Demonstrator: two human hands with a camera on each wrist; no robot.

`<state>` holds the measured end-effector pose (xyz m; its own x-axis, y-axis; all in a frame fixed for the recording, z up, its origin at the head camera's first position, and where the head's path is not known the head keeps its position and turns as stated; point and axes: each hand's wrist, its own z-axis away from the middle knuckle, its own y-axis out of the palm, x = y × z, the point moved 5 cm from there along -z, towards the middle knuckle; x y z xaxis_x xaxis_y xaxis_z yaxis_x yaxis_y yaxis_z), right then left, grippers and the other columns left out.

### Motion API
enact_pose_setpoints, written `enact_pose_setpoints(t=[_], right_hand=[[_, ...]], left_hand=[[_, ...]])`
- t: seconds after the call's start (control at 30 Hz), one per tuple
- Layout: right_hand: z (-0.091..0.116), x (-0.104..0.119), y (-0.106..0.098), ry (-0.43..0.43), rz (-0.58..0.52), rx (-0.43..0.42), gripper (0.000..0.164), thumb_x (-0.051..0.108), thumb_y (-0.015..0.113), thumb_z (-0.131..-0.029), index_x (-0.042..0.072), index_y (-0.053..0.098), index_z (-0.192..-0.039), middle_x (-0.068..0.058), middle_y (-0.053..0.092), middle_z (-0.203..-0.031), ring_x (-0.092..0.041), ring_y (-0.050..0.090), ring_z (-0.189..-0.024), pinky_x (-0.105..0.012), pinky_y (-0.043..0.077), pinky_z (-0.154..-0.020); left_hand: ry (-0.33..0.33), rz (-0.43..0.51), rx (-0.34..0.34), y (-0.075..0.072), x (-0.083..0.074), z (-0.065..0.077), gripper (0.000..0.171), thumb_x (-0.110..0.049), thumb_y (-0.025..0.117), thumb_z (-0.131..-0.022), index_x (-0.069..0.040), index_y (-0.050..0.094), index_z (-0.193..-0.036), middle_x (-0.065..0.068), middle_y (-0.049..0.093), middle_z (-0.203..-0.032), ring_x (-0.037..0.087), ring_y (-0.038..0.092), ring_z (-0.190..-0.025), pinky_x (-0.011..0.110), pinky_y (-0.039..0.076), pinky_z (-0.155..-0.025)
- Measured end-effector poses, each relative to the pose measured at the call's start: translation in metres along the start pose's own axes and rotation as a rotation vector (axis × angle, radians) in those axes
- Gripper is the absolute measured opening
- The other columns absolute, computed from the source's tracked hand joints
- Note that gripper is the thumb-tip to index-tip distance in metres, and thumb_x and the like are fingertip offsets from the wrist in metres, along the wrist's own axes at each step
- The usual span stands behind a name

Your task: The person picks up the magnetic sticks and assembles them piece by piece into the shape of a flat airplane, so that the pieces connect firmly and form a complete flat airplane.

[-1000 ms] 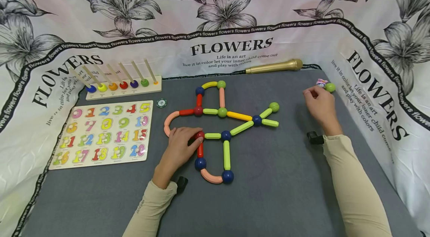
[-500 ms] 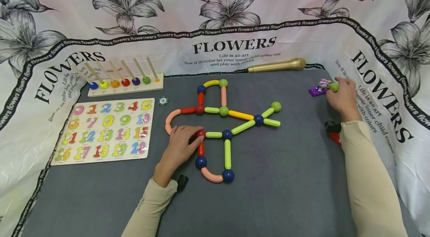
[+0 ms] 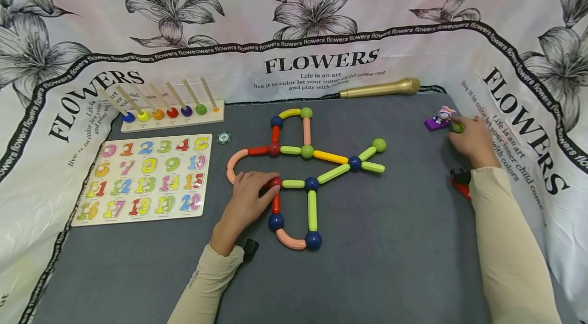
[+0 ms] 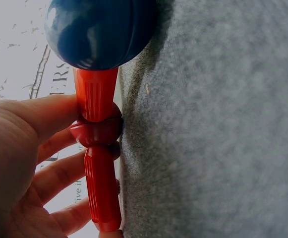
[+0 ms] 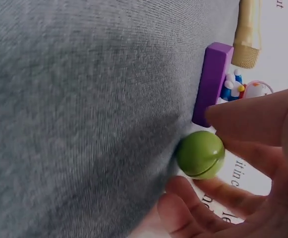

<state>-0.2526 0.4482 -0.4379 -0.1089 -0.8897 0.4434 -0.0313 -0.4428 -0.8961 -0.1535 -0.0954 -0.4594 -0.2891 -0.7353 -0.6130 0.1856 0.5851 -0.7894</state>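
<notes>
In the head view, my left hand (image 3: 250,191) is at the left side of a flat figure made of rods and balls. Its thumb and fingers pinch a red ball (image 4: 96,133), with a red rod (image 4: 103,188) and a blue ball (image 4: 101,32) in line with it in the left wrist view. At the far right, my right hand (image 3: 475,140) has its fingers curled round a loose green ball (image 5: 201,154) on the cloth. Beside that ball lies a purple block (image 5: 213,82) with a small figurine (image 3: 444,114) on it.
A number board (image 3: 206,206) lies at the left, with a peg stand (image 3: 174,122) behind it and a poker chip (image 3: 223,138) alongside. A gold microphone (image 3: 381,89) lies along the back. Something red (image 3: 463,190) shows partly under the right wrist.
My right hand has gone from beside the figurine to the right side of the green ball, and the ball has shifted slightly toward me. The left hand stays at the red ball.
</notes>
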Motion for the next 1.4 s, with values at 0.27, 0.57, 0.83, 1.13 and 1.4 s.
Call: enact_pose_setpoints(t=[0.27,0.57,0.83,1.13,1.4], right_hand=[[0.023,0.013,0.004,-0.101,0.006,-0.038,0.032,0.001,0.061,-0.09,-0.022,0.062,-0.113,-0.039,0.059,-0.098,-0.048,0.051,-0.084,-0.049,0.038,-0.068],[0.055,0.053,0.019,-0.144,-0.127,0.119,0.038,0.011,0.067,-0.103,-0.01,0.061,-0.134,-0.036,0.066,-0.117,-0.044,0.062,-0.102,-0.047,0.045,-0.081],[0.091,0.088,0.04,-0.146,-0.271,0.25,0.044,0.021,0.067,-0.108,-0.005,0.06,-0.142,-0.028,0.067,-0.128,-0.038,0.067,-0.113,-0.036,0.053,-0.085],[0.104,0.109,0.062,-0.226,-0.288,0.301,0.041,0.03,0.07,-0.106,0.003,0.068,-0.137,-0.016,0.071,-0.124,-0.031,0.066,-0.109,-0.044,0.052,-0.09],[0.117,0.095,0.048,-0.225,-0.241,0.163,0.038,0.03,0.061,-0.111,0.001,0.068,-0.135,-0.018,0.072,-0.124,-0.034,0.067,-0.111,-0.047,0.052,-0.09]], left_hand=[[0.014,0.01,-0.007,0.0,-0.001,0.001,0.038,-0.025,0.069,-0.106,-0.009,0.071,-0.141,0.015,0.07,-0.136,0.042,0.054,-0.134,0.071,0.017,-0.121],[0.01,0.002,-0.021,-0.003,-0.001,0.003,0.037,-0.025,0.07,-0.106,-0.009,0.071,-0.14,0.015,0.07,-0.136,0.042,0.053,-0.135,0.071,0.016,-0.121],[0.038,-0.009,-0.016,0.001,0.0,0.003,0.038,-0.025,0.07,-0.106,-0.008,0.071,-0.14,0.015,0.07,-0.137,0.042,0.054,-0.135,0.071,0.018,-0.121],[0.037,-0.003,-0.029,0.005,0.001,0.005,0.038,-0.024,0.071,-0.105,-0.008,0.071,-0.14,0.014,0.07,-0.136,0.042,0.055,-0.134,0.072,0.018,-0.12],[0.019,0.0,-0.029,0.007,0.0,0.007,0.039,-0.025,0.071,-0.106,-0.009,0.071,-0.141,0.014,0.07,-0.137,0.041,0.054,-0.136,0.071,0.017,-0.121]])
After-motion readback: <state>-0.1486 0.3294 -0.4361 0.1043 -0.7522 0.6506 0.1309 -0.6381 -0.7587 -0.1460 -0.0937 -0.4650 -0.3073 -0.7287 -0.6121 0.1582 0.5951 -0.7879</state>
